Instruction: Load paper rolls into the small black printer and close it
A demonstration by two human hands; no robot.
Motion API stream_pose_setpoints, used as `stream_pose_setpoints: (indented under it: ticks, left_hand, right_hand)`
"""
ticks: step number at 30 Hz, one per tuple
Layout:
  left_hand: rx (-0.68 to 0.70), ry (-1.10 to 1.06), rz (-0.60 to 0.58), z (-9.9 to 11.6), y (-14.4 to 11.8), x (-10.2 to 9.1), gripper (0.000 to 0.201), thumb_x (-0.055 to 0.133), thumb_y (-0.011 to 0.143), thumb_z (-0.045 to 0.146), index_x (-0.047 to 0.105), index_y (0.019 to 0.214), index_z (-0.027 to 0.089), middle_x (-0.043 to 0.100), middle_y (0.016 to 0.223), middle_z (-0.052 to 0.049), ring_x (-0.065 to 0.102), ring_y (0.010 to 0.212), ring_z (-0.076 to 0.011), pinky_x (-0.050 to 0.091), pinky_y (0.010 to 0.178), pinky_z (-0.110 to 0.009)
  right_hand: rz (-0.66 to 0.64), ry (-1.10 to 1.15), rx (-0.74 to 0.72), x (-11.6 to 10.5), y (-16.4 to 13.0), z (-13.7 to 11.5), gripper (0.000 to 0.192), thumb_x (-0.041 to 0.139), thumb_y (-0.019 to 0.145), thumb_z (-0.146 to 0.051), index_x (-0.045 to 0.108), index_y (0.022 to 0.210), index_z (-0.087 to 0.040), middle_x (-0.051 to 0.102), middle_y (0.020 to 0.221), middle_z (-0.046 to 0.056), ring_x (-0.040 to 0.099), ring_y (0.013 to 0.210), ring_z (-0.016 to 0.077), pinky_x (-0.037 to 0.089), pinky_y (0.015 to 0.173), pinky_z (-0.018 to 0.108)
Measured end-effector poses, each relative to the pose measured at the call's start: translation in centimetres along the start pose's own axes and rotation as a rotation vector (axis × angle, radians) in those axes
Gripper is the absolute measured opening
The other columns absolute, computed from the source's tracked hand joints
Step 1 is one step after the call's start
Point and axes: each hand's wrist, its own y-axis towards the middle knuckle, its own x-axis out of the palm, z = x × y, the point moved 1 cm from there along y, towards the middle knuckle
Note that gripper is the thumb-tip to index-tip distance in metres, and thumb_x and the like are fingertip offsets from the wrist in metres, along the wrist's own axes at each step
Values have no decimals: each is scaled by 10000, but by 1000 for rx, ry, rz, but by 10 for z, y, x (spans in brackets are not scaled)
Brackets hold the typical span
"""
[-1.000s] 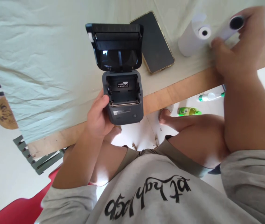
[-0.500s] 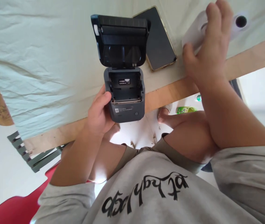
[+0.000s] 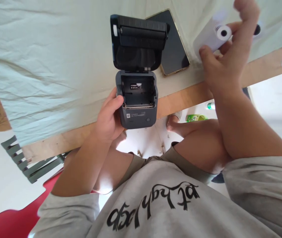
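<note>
The left hand (image 3: pixel 110 120) grips the left side of a small thermal printer (image 3: pixel 137 99) at the near table (image 3: pixel 185 97) edge, steadying it with the lid tipped back and the paper bay bare. Far right, the right hand (image 3: pixel 224 66) has its fingers (image 3: pixel 245 19) curled on a white paper roll (image 3: pixel 211 34), beside a phone (image 3: pixel 174 46).

Print shows in three places, none of it legible.
A white label inside the printer (image 3: pixel 136 99), a small line on its front, and black script on the grey shirt (image 3: pixel 153 205) all stay unreadable.
</note>
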Motion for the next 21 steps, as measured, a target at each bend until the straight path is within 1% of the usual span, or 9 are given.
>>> stream_pose_setpoints:
  ticks: [2,5,8,10,13,16,18,19,21]
  left_hand:
    - [42,14,12,0,1,-1,329,698,827,443,658,1062,217,734,785,-61,751,831,-308,600,672,-407]
    - [35,3,-34,-1,5,-3,357,677,839,466,649,1085,209,747,803,-61,758,822,-299,602,644,-389]
    - [12,7,-93,-1,7,-6,323,641,868,442,644,1088,206,756,817,-60,770,881,-302,612,648,-374]
    - [22,7,-111,-1,8,-7,303,654,861,426,651,1070,207,763,831,-54,771,870,-286,607,625,-353]
    - [71,-15,-114,-3,7,-7,290,692,846,433,665,1039,218,772,861,-28,757,757,-229,590,566,-316]
    - [104,-19,-109,-4,6,-6,272,701,853,440,674,1015,223,770,862,-10,746,722,-195,575,538,-281]
    - [111,-19,-98,-5,4,-6,281,708,852,445,673,1011,217,763,853,-7,743,714,-188,571,525,-270]
    - [112,-16,-91,-6,4,-6,290,712,850,450,669,1012,213,760,848,-7,739,698,-186,566,510,-269]
    - [110,3,-89,-6,3,-7,312,710,855,473,658,1016,211,751,833,-7,728,655,-184,545,464,-269]
  right_hand:
    - [-23,136,88,4,-9,-7,432,758,783,-460,633,1181,-348,639,1061,96,600,1125,319,563,802,434]
    - [-58,358,220,13,-22,-14,385,770,755,-463,632,1101,-366,649,1009,57,629,1033,291,579,709,396]
    - [-32,645,327,19,-33,-23,294,780,718,-360,649,981,-341,635,963,15,619,884,212,548,577,298]
    - [-23,776,372,22,-40,-31,270,782,714,-287,674,960,-320,616,935,-3,587,802,156,533,540,243]
    - [-78,838,426,26,-48,-42,356,820,708,-258,680,1029,-322,603,921,-17,573,770,125,572,571,219]
    - [-84,885,483,34,-51,-42,453,831,693,-244,630,1083,-359,622,931,-39,602,783,122,610,626,228]
    - [-76,912,497,41,-52,-38,410,792,701,-271,622,1069,-327,656,979,-24,650,858,132,612,640,216]
    - [-88,922,496,44,-52,-36,375,767,701,-291,628,1049,-296,668,1003,-6,668,895,140,603,622,204]
    - [-105,917,463,49,-52,-35,316,726,703,-289,639,1004,-250,659,977,13,685,895,141,555,535,173]
